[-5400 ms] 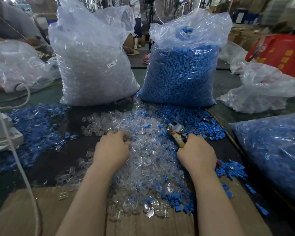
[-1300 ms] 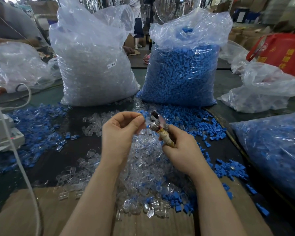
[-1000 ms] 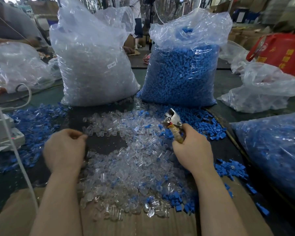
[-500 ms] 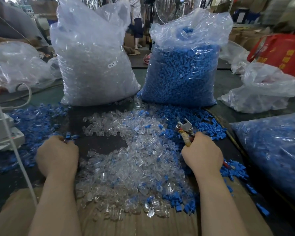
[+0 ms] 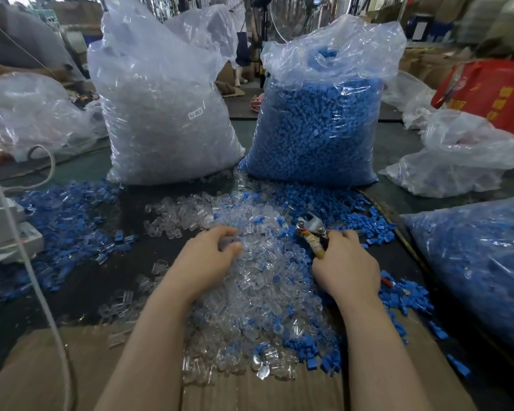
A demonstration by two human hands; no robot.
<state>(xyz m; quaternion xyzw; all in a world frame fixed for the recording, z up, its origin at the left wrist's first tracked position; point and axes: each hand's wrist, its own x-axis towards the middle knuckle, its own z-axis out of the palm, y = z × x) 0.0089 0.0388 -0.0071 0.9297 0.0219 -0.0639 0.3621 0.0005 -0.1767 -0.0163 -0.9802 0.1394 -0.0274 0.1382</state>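
A heap of small clear plastic caps (image 5: 258,280) lies on the dark table in front of me, mixed with small blue plastic pieces (image 5: 333,203). My left hand (image 5: 205,259) rests on the heap's left side, its fingers curled loosely into the clear caps; whether it holds one is hidden. My right hand (image 5: 344,262) grips a pair of pliers (image 5: 312,229) by the tape-wrapped handle, metal jaws pointing away from me over the heap.
Two tall plastic bags stand behind the heap, one of clear caps (image 5: 163,114), one of blue pieces (image 5: 318,123). Assembled blue-and-clear parts (image 5: 63,223) lie at the left, another filled bag (image 5: 481,262) at the right. A white cable (image 5: 33,280) and cardboard (image 5: 42,375) are near me.
My left hand has swung from the left pile of assembled parts back to the clear heap. My right hand with the pliers has shifted slightly left, toward the heap.
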